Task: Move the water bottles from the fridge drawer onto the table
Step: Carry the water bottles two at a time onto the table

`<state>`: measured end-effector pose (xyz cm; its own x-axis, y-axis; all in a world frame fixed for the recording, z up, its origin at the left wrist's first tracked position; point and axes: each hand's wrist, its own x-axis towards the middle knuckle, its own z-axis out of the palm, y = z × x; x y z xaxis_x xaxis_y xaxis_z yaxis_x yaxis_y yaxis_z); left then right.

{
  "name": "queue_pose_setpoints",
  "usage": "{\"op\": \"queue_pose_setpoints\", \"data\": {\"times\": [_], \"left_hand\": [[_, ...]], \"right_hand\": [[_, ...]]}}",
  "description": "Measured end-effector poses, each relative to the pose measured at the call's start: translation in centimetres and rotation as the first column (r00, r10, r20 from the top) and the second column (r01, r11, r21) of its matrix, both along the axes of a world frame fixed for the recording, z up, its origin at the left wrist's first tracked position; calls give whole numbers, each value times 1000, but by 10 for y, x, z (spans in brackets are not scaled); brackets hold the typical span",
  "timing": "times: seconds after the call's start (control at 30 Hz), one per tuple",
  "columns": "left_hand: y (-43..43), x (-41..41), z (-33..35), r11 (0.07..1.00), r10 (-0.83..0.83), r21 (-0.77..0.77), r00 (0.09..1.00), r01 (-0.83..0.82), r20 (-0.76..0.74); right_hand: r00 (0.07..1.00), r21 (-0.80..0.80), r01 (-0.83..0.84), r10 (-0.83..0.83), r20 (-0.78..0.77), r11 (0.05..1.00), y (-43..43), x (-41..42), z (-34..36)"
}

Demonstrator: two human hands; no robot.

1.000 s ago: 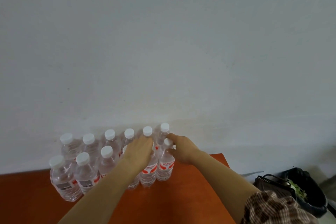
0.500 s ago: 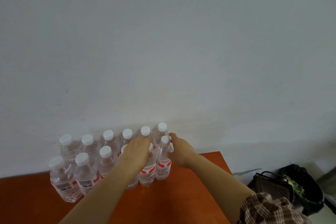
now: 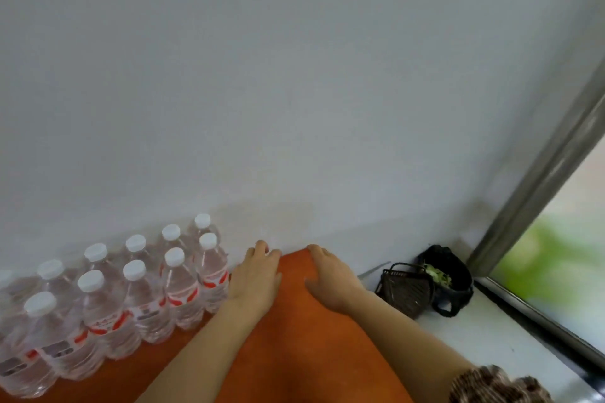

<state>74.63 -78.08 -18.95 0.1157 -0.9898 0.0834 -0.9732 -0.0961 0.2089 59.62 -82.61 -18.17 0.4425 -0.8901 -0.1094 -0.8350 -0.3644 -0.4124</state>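
Observation:
Several clear water bottles (image 3: 178,285) with white caps and red labels stand upright in two rows on the orange table (image 3: 294,347), against the white wall at the left. My left hand (image 3: 257,275) hovers over the table just right of the last bottle, fingers apart and holding nothing. My right hand (image 3: 330,278) is over the table's far right corner, also empty with fingers loosely spread. Neither hand touches a bottle. The fridge drawer is out of view.
A white wall (image 3: 294,91) rises directly behind the table. To the right, beyond the table edge, a black bag with green contents (image 3: 448,281) and a dark basket (image 3: 406,291) sit on a white ledge. A metal window frame (image 3: 540,180) runs diagonally at far right.
Both hands have let go of the two rightmost front bottles and moved right, away from the rows. The view has swung right, bringing the window frame in.

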Motion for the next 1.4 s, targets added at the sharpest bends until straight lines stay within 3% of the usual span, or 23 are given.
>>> {"op": "queue_pose_setpoints", "data": {"times": [0.27,0.57,0.87,1.1,1.4], "left_hand": [[19,-209,5,941,-325,93,945,326,-28],[138,-494,34,775,-632,17,775,632,-8],[285,-739,59,461,-888,-86,460,883,-29],[362,-889,56,198,-980,-60,197,978,-10],[405,-1072,21,1,-999,-25,0,1000,-40]], "right_hand": [[938,-57,345,-346,-5,937,72,-232,22],[773,-146,629,-634,11,764,251,-492,49],[435,-178,888,-900,29,423,447,-706,70],[191,-169,969,-980,57,179,544,-817,65],[42,-114,992,-999,-18,43,592,-975,30]]}}
